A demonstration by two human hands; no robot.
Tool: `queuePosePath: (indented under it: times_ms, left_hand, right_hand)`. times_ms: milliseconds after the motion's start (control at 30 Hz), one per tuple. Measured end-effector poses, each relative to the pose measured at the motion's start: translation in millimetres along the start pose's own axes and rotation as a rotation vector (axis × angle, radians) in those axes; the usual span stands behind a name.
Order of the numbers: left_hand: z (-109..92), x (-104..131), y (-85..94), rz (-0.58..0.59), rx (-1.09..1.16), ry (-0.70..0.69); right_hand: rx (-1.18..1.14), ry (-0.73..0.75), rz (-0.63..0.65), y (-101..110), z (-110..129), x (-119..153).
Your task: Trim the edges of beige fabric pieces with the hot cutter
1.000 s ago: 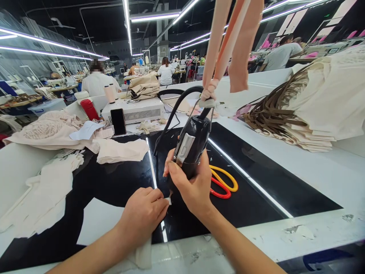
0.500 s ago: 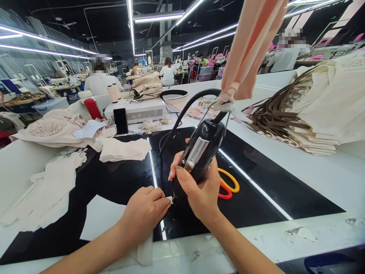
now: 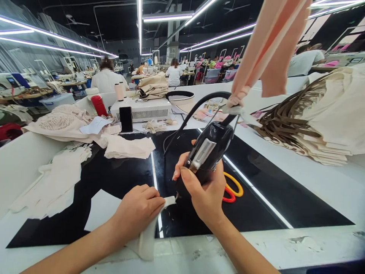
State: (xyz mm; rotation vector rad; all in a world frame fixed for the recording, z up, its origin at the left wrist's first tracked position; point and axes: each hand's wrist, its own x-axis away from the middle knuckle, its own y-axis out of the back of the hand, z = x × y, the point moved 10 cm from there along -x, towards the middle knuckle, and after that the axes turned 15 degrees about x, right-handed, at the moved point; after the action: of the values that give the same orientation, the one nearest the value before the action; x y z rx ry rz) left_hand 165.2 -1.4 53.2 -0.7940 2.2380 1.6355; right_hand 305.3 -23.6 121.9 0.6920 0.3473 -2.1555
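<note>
My right hand (image 3: pixel 207 190) is wrapped round a black corded hand tool (image 3: pixel 212 142) with a long metal lever on its side; my thumb lies near the lever. The tool points down, and its lower end is dark and hard to make out against the black board. My left hand (image 3: pixel 142 209) rests closed on a cream fabric strip (image 3: pixel 147 241). One end of the strip pokes out past my fingertips, close to the tool's lower end; the rest hangs over the table's front edge. A knotted pink cloth (image 3: pixel 256 57) holds the tool from above.
Scissors with red and yellow handles (image 3: pixel 234 185) lie right of my right hand. A black board (image 3: pixel 265 182) covers the tabletop. Cream fabric pieces (image 3: pixel 61 177) lie left, with a phone (image 3: pixel 126 119) behind. At right is a stack of cream fabric with brown straps (image 3: pixel 316 118). People sit farther back.
My left hand has shifted slightly left from the tool, and more of the strip's end now shows past my fingers. My right hand still holds the tool. The whole view has shifted a little.
</note>
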Motion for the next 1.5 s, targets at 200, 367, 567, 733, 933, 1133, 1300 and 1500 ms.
queuePosePath:
  times_ms: [200, 367, 567, 733, 933, 1133, 1300, 1500]
  left_hand:
    - [4, 14, 7.1, -0.017, 0.02, 0.029]
    - [2, 15, 2.6, -0.028, 0.028, 0.033]
    - [4, 14, -1.5, -0.031, -0.018, 0.044]
    - [2, 13, -1.1, -0.036, -0.03, 0.032]
    - [0, 13, 0.2, -0.044, -0.023, 0.032]
    - [1, 14, 1.3, -0.068, 0.0, 0.031]
    - [1, 14, 3.9, -0.106, 0.026, 0.028]
    - [0, 14, 3.9, -0.097, 0.023, 0.033]
  right_hand:
    - [-0.028, -0.028, -0.018, 4, -4, 1]
    - [-0.061, -0.041, -0.03, 6, -8, -1]
    - [-0.095, -0.036, -0.037, -2, -9, -5]
    - [-0.106, -0.037, -0.012, -12, -13, -3]
    - [-0.089, -0.037, 0.002, -14, -13, -2]
    - [-0.056, -0.035, 0.003, -11, -10, -6]
    - [-0.055, -0.022, -0.037, -1, -9, -9]
    - [-0.059, -0.016, -0.016, -3, -12, -6]
